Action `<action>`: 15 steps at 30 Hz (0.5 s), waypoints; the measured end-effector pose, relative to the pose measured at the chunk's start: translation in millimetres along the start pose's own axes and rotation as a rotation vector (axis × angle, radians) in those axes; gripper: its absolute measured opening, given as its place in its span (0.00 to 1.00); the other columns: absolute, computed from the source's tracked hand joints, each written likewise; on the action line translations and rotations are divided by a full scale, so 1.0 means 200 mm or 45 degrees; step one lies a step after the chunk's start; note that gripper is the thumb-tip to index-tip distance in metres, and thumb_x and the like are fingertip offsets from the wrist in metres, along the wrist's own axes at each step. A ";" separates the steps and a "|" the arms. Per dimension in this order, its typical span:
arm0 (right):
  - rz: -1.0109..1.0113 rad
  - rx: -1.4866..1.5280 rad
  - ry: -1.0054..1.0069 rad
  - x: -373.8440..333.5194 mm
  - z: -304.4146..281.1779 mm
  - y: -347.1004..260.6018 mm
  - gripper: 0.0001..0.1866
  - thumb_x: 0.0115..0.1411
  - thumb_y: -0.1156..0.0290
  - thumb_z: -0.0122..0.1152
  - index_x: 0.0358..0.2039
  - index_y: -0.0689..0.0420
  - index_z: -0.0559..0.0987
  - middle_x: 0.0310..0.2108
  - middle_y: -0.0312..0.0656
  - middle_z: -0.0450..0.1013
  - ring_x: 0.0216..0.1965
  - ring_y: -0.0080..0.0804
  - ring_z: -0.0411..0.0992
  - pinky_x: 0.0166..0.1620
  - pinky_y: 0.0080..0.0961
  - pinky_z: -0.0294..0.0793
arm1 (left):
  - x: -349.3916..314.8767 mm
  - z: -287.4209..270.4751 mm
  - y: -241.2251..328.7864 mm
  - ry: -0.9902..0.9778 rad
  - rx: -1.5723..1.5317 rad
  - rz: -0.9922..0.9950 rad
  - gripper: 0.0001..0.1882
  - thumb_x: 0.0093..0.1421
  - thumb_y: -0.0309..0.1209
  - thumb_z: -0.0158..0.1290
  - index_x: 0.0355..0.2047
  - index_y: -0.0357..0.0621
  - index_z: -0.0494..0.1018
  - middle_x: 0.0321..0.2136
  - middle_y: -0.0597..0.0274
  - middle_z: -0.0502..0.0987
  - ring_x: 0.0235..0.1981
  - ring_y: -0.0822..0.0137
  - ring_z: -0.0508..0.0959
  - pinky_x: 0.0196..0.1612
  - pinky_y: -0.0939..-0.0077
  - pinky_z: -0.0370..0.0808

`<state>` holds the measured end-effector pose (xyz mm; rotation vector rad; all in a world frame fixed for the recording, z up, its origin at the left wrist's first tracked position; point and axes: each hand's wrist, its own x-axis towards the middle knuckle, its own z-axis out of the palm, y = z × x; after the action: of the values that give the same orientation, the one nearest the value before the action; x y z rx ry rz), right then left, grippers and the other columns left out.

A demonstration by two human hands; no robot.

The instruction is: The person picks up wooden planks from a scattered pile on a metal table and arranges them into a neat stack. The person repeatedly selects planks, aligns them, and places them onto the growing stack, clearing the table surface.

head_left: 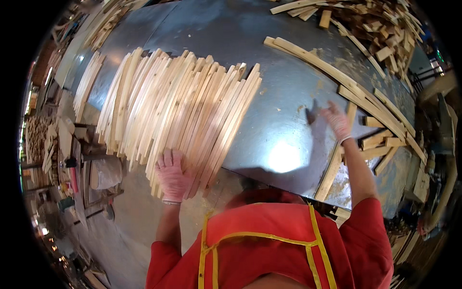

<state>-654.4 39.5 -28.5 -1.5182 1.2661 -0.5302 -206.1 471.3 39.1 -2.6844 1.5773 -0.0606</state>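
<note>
My left hand [172,174], in a pale pinkish glove, lies on the near ends of a wide row of light wooden strips [185,96]. Its fingers are stretched out over them. The strips lie side by side, some reaching past the near edge of the metal-topped table [279,111]. My right hand [336,120], gloved the same way, is to the right with its fingers apart and nothing in them. It is beside a wooden strip [332,171] that slants toward me, and casts a shadow on the metal.
Long strips [356,86] cross the table's right side, with short offcuts [378,139] beyond them. A heap of wood scraps [387,36] fills the far right. A smaller bundle of strips [88,84] lies at the left, and more wood [108,24] at the far left.
</note>
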 end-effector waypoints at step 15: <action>0.018 -1.561 -0.010 0.74 -0.26 -0.32 0.37 0.67 0.51 0.61 0.74 0.42 0.65 0.64 0.56 0.73 0.65 0.57 0.73 0.65 0.49 0.73 | 0.01 0.05 0.64 -0.030 -0.195 -0.017 0.41 0.51 0.37 0.68 0.66 0.50 0.68 0.65 0.52 0.67 0.69 0.43 0.65 0.70 0.40 0.63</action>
<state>-619.1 -122.0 7.8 -2.4595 1.6944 0.3887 -315.6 406.8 24.3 -2.7974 1.6203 0.0955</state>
